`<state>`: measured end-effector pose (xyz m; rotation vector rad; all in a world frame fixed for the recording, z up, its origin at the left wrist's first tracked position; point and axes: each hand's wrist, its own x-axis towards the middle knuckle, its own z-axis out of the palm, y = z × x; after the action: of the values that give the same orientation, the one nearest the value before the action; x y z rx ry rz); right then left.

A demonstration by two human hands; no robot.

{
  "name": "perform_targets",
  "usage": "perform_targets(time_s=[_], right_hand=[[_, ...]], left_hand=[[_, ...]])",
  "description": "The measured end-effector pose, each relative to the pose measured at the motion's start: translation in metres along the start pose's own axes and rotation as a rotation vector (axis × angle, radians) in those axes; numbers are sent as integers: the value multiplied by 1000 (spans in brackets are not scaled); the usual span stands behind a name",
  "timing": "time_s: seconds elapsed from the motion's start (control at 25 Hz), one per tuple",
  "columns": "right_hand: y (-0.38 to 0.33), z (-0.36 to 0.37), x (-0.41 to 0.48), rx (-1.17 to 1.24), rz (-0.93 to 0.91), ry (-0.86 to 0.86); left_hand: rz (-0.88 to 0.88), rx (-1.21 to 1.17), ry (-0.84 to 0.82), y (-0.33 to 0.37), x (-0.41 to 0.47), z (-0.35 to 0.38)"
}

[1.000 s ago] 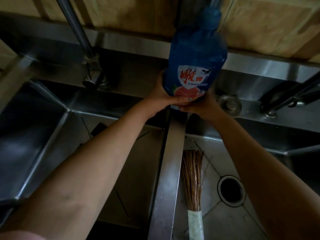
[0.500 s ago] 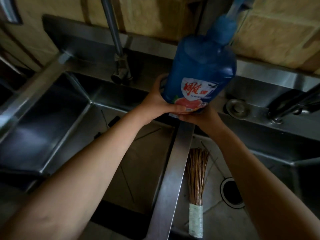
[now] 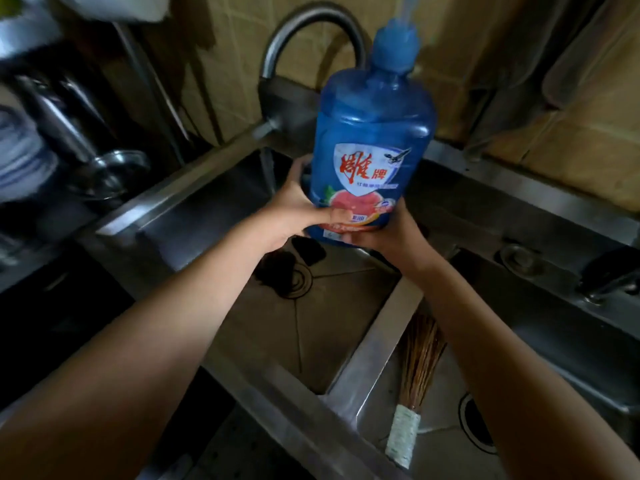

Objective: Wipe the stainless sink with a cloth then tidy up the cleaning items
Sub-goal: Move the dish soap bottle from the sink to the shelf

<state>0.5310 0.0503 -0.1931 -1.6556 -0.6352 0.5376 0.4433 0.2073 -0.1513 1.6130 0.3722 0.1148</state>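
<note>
A large blue detergent bottle [image 3: 372, 133] with a pump top and a red-and-white label is held upright above the left basin of the stainless sink [image 3: 374, 337]. My left hand [image 3: 294, 206] grips its lower left side, thumb across the label. My right hand [image 3: 384, 233] supports its base from below and the right. A straw scrubbing brush [image 3: 415, 372] with a pale wrapped handle lies in the right basin beside the divider. A dark cloth-like lump [image 3: 280, 268] lies by the left basin's drain; it is too dim to identify.
A curved faucet [image 3: 304, 32] rises behind the bottle. The right basin's drain hole [image 3: 474, 424] is open. A metal drain cap [image 3: 519, 258] and a second tap [image 3: 609, 278] sit on the back ledge at right. Plates and metal utensils [image 3: 104, 168] stand at left.
The bottle, held in both hands, has risen off the ledge and moved over the left basin. The view has swung left and up, revealing the faucet arch and the dishes at left.
</note>
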Motion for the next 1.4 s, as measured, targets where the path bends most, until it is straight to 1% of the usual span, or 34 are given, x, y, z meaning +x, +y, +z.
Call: perform_targets(time_s=[0.16, 0.28, 0.52, 0.72, 0.84, 1.0, 1.12, 1.16, 1.28, 1.4], right_hand=[[-41, 47, -21, 56, -70, -155], [-73, 91, -40, 106, -108, -243], [-136, 187, -82, 114, -162, -510], [-184, 256, -115, 147, -252, -679], [-203, 293, -129, 186, -301, -779], [-214, 323, -120, 195, -294, -854], [-218, 344, -92, 177, -297, -892], [-219, 346, -90, 168, -306, -888], [-220, 358, -55, 149, -275, -907], [-219, 371, -14, 96, -278, -917]], left_hand=[[-8, 8, 170, 20, -72, -38], [22, -11, 271, 30, -131, -64], [33, -27, 567, 54, -267, -114], [64, -19, 782, 78, -358, -140], [93, -14, 851, 87, -395, -156], [145, -29, 893, 87, -407, -177], [205, -44, 973, 81, -390, -203], [229, -64, 968, 78, -388, -207], [210, -121, 946, 75, -361, -232], [190, -171, 963, 66, -329, -259]])
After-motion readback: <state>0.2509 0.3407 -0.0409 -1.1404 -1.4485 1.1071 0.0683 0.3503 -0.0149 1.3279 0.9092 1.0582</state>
